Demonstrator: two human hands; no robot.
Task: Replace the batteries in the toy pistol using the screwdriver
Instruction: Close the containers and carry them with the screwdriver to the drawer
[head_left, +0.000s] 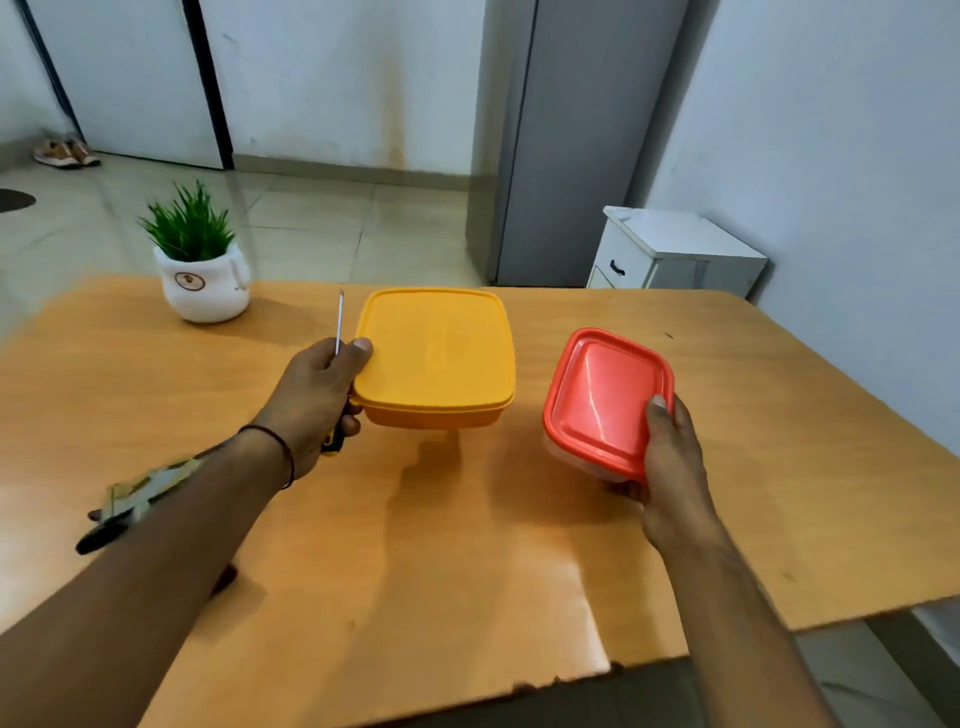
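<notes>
Left hand (317, 400) clutches a slim steel-shafted screwdriver (340, 322) plus a square yellow plastic box (436, 358), while right hand (670, 457) grips a red-lidded clear box (602, 395), likely to clear working room.

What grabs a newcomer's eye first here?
Two bright boxes held above the orange table: a yellow box at centre, pinched by the left hand that also grips a screwdriver pointing away, and a tilted red-lidded box in the right hand. The blurred toy pistol lies partly under the left forearm; a potted plant stands far left.
</notes>
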